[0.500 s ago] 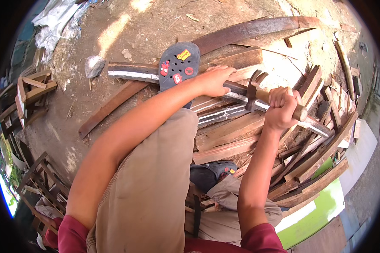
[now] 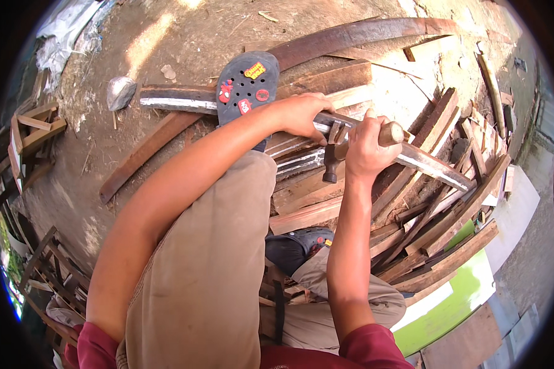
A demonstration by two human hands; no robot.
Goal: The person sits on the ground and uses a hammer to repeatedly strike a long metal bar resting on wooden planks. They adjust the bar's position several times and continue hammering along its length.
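Observation:
A long dark wooden beam with a white-streaked side runs from left to right in front of me, and my foot in a dark clog presses on it. Just right of the clog, my left hand wraps over the beam, thumb on the near side. My right hand grips a claw hammer by its pale wooden handle. The hammer's head is right beside my left hand, its claw over the beam and its striking face toward me. Whether the claw touches the beam, I cannot tell.
Loose wooden boards lie under and around the beam, piled thicker at the right. Beyond it stretches a long curved-looking plank. A grey stone sits on the dirt at left. Bright green panels lie lower right.
My right hand has brought the hammer left, close to my left hand, and its head has turned. The left hand keeps its hold on the beam. The whole view has shifted slightly.

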